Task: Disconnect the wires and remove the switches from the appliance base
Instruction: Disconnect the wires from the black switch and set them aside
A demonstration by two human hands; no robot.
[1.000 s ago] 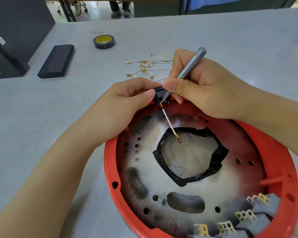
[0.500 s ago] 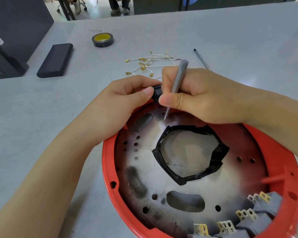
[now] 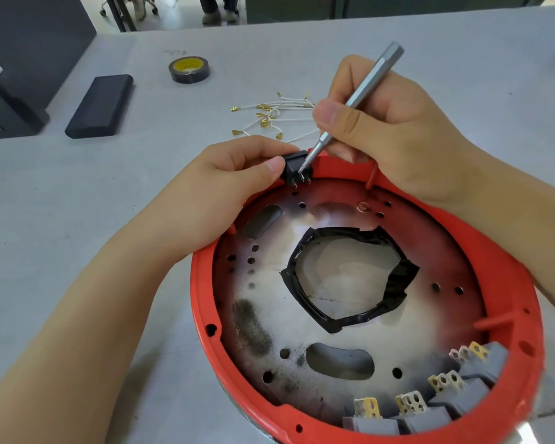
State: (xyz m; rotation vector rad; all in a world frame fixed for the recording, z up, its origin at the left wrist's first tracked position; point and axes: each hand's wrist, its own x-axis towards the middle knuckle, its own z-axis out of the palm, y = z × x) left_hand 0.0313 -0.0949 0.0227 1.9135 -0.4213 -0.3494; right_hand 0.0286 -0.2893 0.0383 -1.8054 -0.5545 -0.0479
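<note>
Two hands work at the far rim of the red appliance base. The left hand pinches the small black switch between thumb and fingers; the right hand grips a grey screwdriver, its tip at the switch terminals. The switch looks light and stiff, but its thin pins may bend — better to hold it by the plastic body. Four grey switches sit at the near rim, and loose white wires lie on the table.
</note>
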